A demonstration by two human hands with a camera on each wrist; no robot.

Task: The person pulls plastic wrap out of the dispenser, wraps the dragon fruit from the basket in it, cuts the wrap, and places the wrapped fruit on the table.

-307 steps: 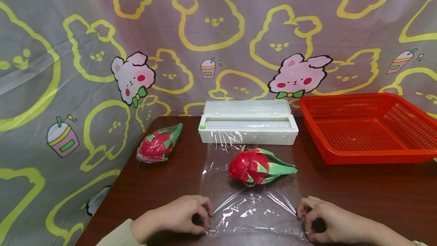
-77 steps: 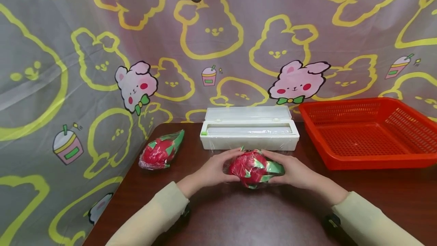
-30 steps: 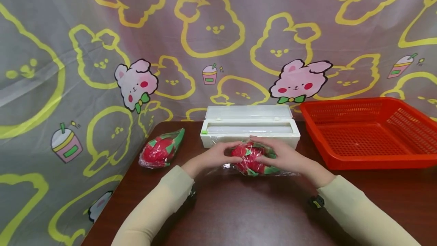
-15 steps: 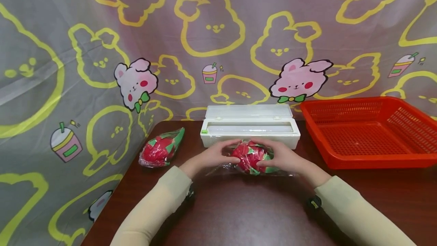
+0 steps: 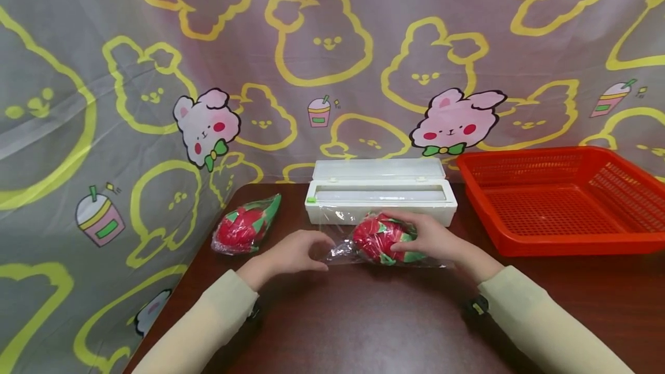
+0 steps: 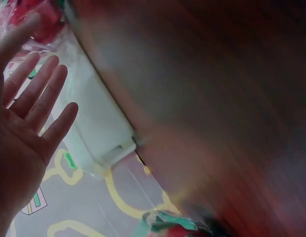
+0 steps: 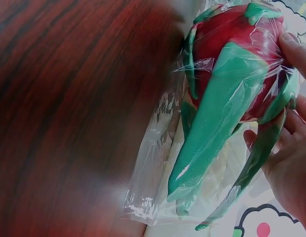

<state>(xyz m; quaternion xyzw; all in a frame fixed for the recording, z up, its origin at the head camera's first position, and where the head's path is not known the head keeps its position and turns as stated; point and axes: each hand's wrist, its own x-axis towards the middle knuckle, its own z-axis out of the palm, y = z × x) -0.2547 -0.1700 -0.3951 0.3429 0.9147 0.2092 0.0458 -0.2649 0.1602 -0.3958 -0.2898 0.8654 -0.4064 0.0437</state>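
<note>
A red dragon fruit with green scales [image 5: 379,238] lies in clear cling film [image 5: 340,251] in front of the white wrap dispenser [image 5: 381,212]. Thumb and fingers of my right hand [image 5: 433,241] curve round its right side; the right wrist view shows the film over the dragon fruit [image 7: 232,74] and loose film sticking out past its leaves. Left of the fruit, my left hand [image 5: 291,255] is apart from it, beside the film's left end. The left wrist view has that left hand [image 6: 24,123] with fingers spread and holding nothing.
A second dragon fruit [image 5: 241,229], wrapped in film, rests at the table's left edge. The dispenser's clear lid [image 5: 379,170] stands up behind it. A red plastic basket [image 5: 566,241] is at the back right. A patterned curtain [image 5: 332,45] hangs behind and to the left.
Earlier the fruit lay bare on spread film; later both hands gripped it, wrapped. In the last half second my left hand has let go and moved left; my right hand stays.
</note>
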